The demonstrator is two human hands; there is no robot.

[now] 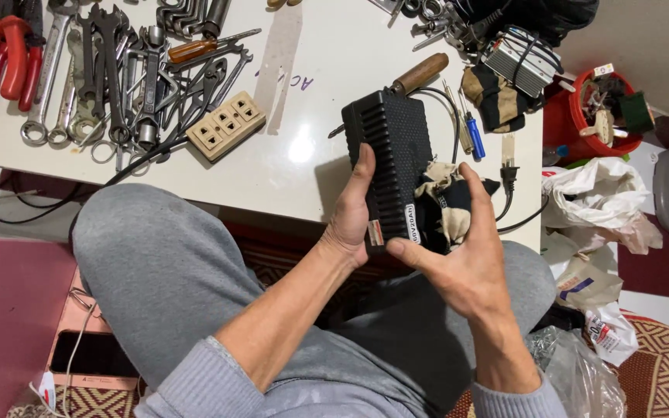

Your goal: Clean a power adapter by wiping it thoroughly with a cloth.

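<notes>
A black ribbed power adapter box [392, 155] stands on edge above my lap, at the near edge of a white table [303, 101]. My left hand [350, 213] grips its left side, thumb up along the casing. My right hand [458, 251] holds the lower right side together with a black and beige rag [447, 205] pressed against the box. A black cable with a plug [509, 178] hangs beside the rag.
Wrenches and pliers [110, 70] lie at the table's left with a beige socket strip [226, 125]. A wooden-handled tool [421, 72] and blue screwdriver [474, 135] sit behind the box. A red bucket [594, 116] and plastic bags [594, 201] stand at right. A phone [90, 354] lies on the floor.
</notes>
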